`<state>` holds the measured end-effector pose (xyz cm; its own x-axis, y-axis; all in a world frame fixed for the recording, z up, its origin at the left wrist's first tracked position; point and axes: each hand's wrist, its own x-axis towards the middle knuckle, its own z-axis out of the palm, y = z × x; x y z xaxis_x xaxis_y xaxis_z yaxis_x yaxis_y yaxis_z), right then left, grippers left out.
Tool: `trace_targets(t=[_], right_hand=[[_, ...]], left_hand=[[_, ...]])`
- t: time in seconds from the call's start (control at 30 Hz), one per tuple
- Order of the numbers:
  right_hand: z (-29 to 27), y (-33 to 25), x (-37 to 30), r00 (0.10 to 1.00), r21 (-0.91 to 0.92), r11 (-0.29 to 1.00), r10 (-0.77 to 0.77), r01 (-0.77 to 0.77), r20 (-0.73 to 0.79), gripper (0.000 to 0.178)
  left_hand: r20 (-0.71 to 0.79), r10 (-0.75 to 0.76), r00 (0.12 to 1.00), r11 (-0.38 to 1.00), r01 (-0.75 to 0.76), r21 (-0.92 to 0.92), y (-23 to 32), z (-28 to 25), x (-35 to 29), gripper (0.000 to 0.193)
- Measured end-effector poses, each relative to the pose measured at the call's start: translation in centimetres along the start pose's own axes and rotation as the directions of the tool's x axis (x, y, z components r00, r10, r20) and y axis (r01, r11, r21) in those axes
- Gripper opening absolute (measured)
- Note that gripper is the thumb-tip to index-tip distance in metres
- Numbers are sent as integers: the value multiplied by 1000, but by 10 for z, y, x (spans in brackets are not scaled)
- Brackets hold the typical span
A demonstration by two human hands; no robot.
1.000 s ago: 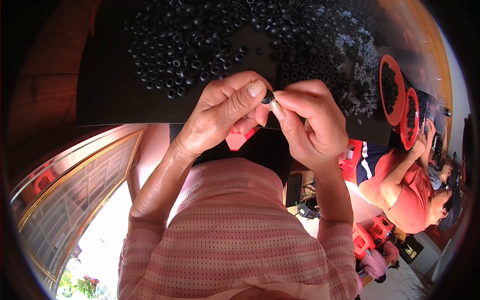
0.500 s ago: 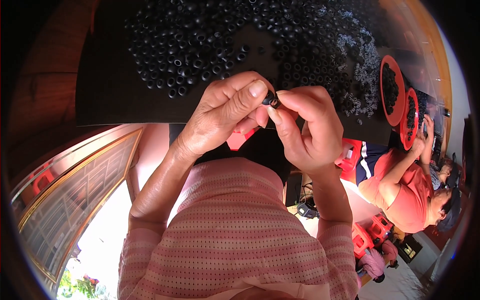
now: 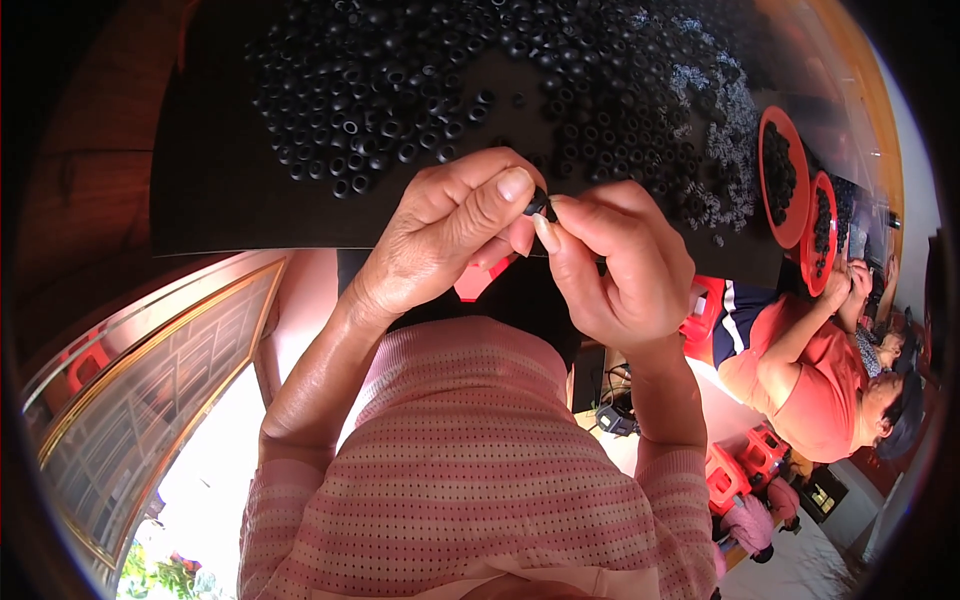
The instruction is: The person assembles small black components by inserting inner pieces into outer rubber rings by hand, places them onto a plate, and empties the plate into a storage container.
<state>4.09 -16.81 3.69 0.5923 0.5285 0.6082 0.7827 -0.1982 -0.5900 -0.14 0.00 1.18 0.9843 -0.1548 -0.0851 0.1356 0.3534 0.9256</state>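
Pinching of one small black part [image 3: 536,203] is being done by both hands, held up in front of the body, just inside the near edge of the tabletop [image 3: 225,195] as seen from above. The part is gripped between thumb and curled fingers of the left hand [image 3: 445,225]; its right side is grasped by thumb and index fingertips of the right hand [image 3: 625,260]. Whether a second piece is trapped between those tips can't be told; most of the part is covered. Main risk: slip. Contact is made at fingertips only, so if the part is squeezed off-centre or twisted, it could be shot out, and with the near edge this close it could be lost to the floor. If dropped inward, it would be hard to pick out from the loose black rings [image 3: 340,125] spread toward the far edge. Pale coils [image 3: 730,150] are scattered toward the right edge; they could be tangled or knocked if the right forearm were swept that way. Two red dishes [image 3: 786,236] holding black pieces could be tipped by a careless elbow.
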Motion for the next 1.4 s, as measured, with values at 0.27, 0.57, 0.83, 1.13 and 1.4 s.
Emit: trace_targets(t=[0.27,0.57,0.83,1.13,1.4], right_hand=[[-9,-5,6,997,51,998,43,-47,69,18],[-22,2,22,958,111,979,138,-170,253,29],[-19,5,24,934,152,982,50,-110,354,32],[-13,9,23,949,242,968,-22,-58,315,21],[-8,13,16,963,302,953,-84,4,254,21]], left_hand=[[21,48,999,997,-49,65,1,0,0,40],[119,36,992,999,-34,-22,1,-5,2,44],[51,85,995,990,-78,-122,-2,-5,1,37],[114,62,991,981,-40,-189,-3,-8,0,32],[154,77,985,991,-58,-123,-2,-9,2,33]])
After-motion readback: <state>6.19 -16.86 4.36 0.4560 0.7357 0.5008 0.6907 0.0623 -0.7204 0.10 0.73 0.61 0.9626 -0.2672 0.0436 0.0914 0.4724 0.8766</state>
